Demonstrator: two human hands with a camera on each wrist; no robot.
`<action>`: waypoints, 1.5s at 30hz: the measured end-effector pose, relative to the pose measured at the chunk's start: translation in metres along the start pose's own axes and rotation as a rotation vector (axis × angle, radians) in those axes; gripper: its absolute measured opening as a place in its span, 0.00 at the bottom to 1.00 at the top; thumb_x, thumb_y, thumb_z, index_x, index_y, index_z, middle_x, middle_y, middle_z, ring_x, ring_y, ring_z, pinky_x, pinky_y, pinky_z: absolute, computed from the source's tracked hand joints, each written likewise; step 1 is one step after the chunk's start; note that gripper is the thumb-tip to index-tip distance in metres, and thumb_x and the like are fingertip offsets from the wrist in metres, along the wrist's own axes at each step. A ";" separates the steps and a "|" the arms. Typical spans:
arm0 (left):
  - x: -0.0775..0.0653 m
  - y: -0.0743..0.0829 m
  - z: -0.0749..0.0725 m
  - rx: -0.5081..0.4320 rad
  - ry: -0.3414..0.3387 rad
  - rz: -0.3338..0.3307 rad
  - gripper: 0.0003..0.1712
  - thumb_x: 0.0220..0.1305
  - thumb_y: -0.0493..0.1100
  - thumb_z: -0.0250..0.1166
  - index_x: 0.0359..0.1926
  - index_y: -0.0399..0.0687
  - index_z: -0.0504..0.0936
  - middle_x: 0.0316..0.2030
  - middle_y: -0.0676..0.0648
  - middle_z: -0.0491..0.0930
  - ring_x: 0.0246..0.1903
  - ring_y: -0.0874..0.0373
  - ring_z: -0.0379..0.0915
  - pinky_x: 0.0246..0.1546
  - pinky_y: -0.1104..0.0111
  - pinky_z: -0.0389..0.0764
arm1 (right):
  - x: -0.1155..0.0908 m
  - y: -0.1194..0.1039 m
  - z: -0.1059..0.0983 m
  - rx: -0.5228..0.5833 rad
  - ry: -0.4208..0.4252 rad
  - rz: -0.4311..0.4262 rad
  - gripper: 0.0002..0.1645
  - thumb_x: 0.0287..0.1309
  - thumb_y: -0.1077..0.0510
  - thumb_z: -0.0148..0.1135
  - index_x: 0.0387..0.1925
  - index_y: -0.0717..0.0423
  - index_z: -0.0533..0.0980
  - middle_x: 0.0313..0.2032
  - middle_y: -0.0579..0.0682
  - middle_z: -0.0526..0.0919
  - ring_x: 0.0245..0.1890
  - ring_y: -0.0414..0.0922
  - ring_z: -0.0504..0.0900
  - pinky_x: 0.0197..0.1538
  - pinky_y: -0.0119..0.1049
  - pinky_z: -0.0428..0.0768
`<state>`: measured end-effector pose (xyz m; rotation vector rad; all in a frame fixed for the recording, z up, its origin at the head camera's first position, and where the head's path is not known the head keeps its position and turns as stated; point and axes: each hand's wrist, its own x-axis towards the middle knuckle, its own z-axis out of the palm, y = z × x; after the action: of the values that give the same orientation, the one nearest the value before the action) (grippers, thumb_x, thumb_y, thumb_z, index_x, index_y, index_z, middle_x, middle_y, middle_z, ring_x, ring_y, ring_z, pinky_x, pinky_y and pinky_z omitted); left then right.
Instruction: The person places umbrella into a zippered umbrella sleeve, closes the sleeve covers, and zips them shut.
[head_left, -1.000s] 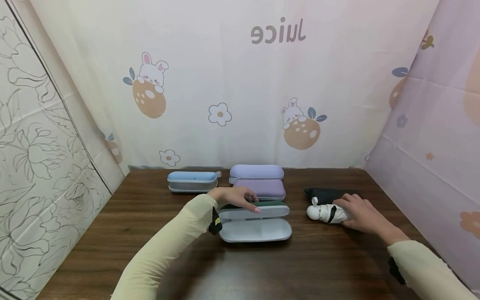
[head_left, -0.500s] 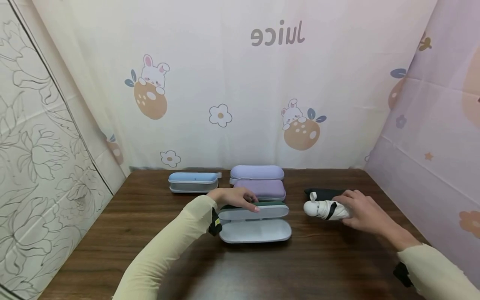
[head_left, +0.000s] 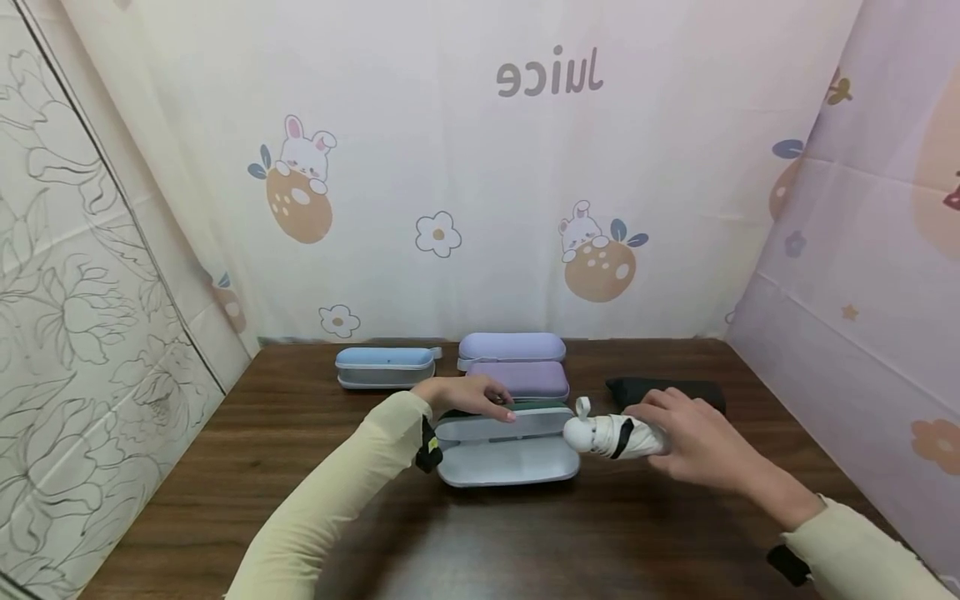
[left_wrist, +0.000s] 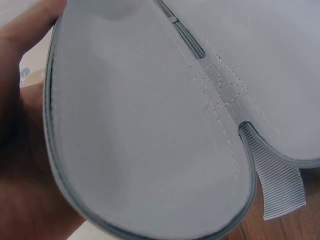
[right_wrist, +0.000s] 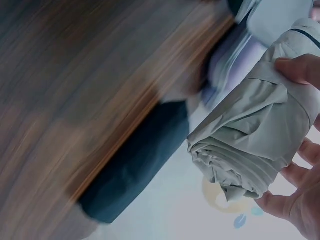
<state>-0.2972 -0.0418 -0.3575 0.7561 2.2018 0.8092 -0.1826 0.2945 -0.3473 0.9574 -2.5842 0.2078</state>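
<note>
My right hand (head_left: 693,437) grips a folded white umbrella (head_left: 626,437) with a round white handle end, a wrist loop and a black band. The umbrella is off the table, its handle end in front of the right end of an unzipped case. In the right wrist view, thumb and fingers hold the rolled fabric (right_wrist: 250,130) from both sides. My left hand (head_left: 468,396) holds the raised lid (left_wrist: 135,125) of that case at its upper edge, the fingers partly hidden behind it. The case (head_left: 510,462) is green outside, pale grey inside, and lies spread open.
Behind the open case lie a purple case (head_left: 521,379) and a lilac case (head_left: 512,346), both closed. A blue-topped case (head_left: 385,367) stands at the back left. On the right lies a dark folded umbrella-like roll (head_left: 705,396). Printed curtains border the wooden table (head_left: 300,417).
My right hand has lifted the white umbrella off the table and carried it left, to the open case. My left hand has stayed on the lid.
</note>
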 end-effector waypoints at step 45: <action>0.001 0.008 0.005 0.045 0.022 0.018 0.30 0.64 0.57 0.60 0.61 0.46 0.73 0.59 0.47 0.72 0.58 0.55 0.67 0.54 0.64 0.70 | 0.070 -0.095 0.093 -0.046 -0.062 -0.137 0.27 0.38 0.52 0.75 0.44 0.53 0.80 0.38 0.51 0.79 0.37 0.49 0.77 0.27 0.43 0.78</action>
<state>-0.2915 -0.0345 -0.3552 0.7938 2.2420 0.7830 -0.1969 0.1560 -0.4038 1.1358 -2.5537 0.0825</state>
